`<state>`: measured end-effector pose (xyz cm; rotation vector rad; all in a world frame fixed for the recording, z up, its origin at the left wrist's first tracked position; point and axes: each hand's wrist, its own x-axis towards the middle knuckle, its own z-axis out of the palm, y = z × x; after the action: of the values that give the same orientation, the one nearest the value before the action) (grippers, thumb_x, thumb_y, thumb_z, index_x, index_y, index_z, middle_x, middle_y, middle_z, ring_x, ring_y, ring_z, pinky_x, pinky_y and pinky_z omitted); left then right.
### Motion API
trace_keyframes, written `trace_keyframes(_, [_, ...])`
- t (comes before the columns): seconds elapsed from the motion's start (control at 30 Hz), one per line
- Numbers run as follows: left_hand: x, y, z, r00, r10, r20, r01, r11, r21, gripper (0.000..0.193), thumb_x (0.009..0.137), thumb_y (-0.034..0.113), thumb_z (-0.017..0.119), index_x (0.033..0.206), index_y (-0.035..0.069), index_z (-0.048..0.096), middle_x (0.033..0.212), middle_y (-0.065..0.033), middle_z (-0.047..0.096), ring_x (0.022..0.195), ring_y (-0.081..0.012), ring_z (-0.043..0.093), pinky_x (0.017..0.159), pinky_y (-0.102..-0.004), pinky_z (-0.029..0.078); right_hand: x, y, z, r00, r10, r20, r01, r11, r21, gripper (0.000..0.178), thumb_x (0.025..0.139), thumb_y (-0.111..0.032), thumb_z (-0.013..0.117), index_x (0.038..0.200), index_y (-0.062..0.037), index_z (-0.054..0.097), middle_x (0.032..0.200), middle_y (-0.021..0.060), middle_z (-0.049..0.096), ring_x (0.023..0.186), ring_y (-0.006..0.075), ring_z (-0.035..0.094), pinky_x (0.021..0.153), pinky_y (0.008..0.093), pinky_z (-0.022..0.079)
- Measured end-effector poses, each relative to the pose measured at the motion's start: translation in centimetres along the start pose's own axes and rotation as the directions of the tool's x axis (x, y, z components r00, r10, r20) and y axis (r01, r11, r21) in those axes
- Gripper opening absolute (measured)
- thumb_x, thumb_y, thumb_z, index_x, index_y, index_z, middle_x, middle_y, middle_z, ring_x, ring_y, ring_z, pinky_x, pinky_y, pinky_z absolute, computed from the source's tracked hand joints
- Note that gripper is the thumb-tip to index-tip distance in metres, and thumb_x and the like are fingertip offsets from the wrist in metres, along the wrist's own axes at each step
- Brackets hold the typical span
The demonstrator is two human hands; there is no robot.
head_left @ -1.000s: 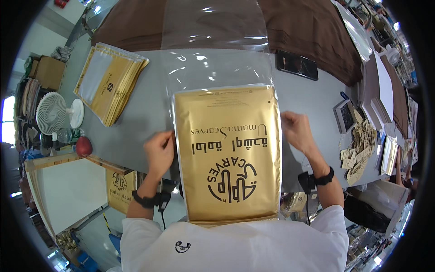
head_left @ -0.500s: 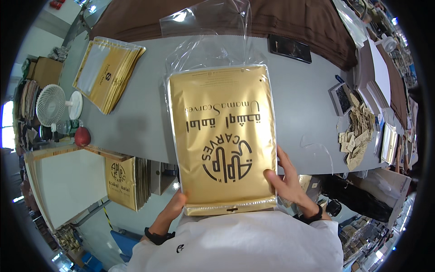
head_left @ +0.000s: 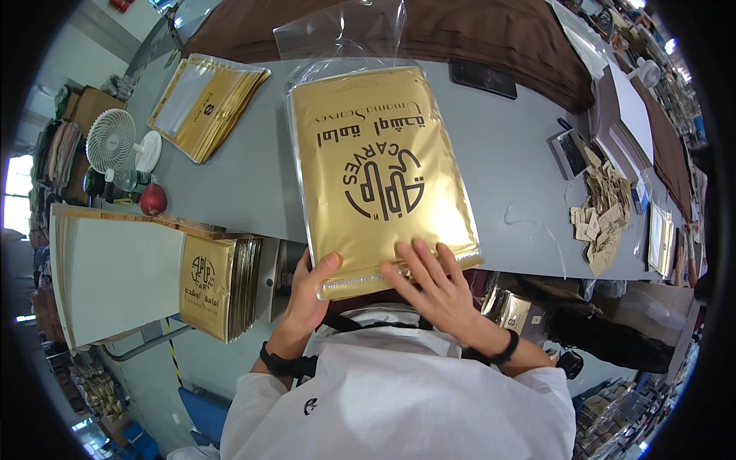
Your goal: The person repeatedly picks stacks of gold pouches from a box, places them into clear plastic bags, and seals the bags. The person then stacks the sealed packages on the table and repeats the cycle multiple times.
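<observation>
A large gold pouch [head_left: 376,241] with black printing lies in front of me, its near end reaching past the table's front edge. Clear plastic film [head_left: 345,38] wraps it and stretches loose beyond its far end. At the pouch's near left corner my left hand [head_left: 309,295] grips the edge, thumb on top and the other fingers mostly hidden. My right hand [head_left: 438,295] rests on the near right part with fingers spread and stretched over the silvery edge. The thumb side of that hand is near the pouch's middle.
Gold pouches [head_left: 211,107] are stacked at far left, near a white fan [head_left: 113,142] and a red round object [head_left: 153,199]. More gold packages [head_left: 207,287] stand at near left. Brown cloth [head_left: 506,46], a black phone [head_left: 483,78] and paper tags [head_left: 602,218] lie beyond and right.
The pouch has moved away from me and turned slightly. My right hand has shifted from gripping its right edge to lying on its near end; my left thumb now shows on top.
</observation>
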<state>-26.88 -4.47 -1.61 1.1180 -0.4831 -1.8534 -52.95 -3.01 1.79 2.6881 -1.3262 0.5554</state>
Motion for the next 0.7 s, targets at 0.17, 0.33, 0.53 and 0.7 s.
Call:
trace_keyframes(0.17, [-1.2,-2.8,-2.3,0.987,0.087,0.138,-0.01,0.875,-0.484,0.049,0.098,0.013,0.067,0.145,0.003,0.054,0.142,-0.011,0.062,0.127,-0.024,0.063,0.107,-0.0379,0.05,2.3,1.4,3.8,0.977,-0.01,-0.212,-0.031,0.981,-0.189,0.047,0.096,-0.022,0.06,0.143,-0.0168,0.061,0.139,0.016,0.065,0.123,0.0322,0.065,0.104,0.0505,0.049])
trace_keyframes(0.33, [-1.1,-6.0,-1.9,0.723,0.541,0.43,-0.592,0.164,0.789,0.034,0.089,0.002,0.063,0.121,0.002,0.074,0.123,-0.0183,0.071,0.112,-0.0343,0.069,0.1,-0.0479,0.053,4.1,2.3,3.2,0.971,-0.044,-0.234,0.006,0.987,-0.163,0.047,0.094,-0.019,0.062,0.14,-0.014,0.062,0.136,0.0185,0.065,0.122,0.0336,0.065,0.102,0.0507,0.049])
trace_keyframes(0.53, [8.0,-5.2,0.6,0.642,0.446,0.624,-0.495,-0.381,0.781,0.046,0.096,0.019,0.066,0.14,0.006,0.06,0.137,-0.0164,0.065,0.125,-0.0367,0.062,0.108,-0.0489,0.047,5.7,2.2,2.7,0.963,-0.071,-0.259,0.029,0.986,-0.163,0.049,0.091,-0.016,0.064,0.139,-0.0119,0.063,0.134,0.02,0.066,0.119,0.0346,0.066,0.1,0.0496,0.052])
trace_keyframes(0.7, [11.9,-5.6,2.2,0.825,0.391,0.408,-0.536,0.77,0.346,0.059,0.106,0.038,0.061,0.156,0.014,0.042,0.158,-0.0086,0.046,0.144,-0.0262,0.045,0.122,-0.043,0.034,5.6,2.2,3.0,0.957,-0.075,-0.281,0.018,0.98,-0.2,0.046,0.092,-0.016,0.062,0.139,-0.0133,0.064,0.133,0.0186,0.066,0.118,0.0331,0.067,0.1,0.0463,0.053])
